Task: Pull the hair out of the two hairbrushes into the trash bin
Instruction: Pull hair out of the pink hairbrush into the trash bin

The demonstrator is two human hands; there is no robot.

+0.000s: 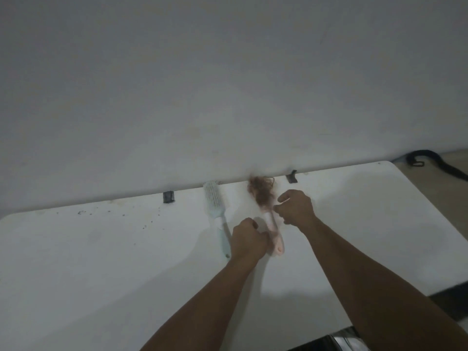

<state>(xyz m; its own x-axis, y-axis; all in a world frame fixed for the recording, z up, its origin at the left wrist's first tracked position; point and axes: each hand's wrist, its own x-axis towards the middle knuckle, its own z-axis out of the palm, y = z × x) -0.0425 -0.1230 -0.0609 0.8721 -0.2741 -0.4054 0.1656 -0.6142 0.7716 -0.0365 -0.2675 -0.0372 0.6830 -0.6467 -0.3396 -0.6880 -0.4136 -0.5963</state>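
A pink hairbrush [274, 239] lies on the white table [101, 262], its head covered by a clump of brown hair [262, 191] near the far edge. My left hand [248, 240] grips the pink handle from the left. My right hand [296, 209] sits just right of the brush neck, thumb and fingers curled and pinching at the lower edge of the hair; blur hides the exact contact. A mint hairbrush [215, 206] lies untouched to the left, bristles up, with little hair visible on it.
Two black clips [168, 197] [291, 176] sit on the table's far edge against the pale wall. A black cable [430, 160] lies on the floor at far right. A dark object with a shiny rim [342, 340] shows below the table's near edge.
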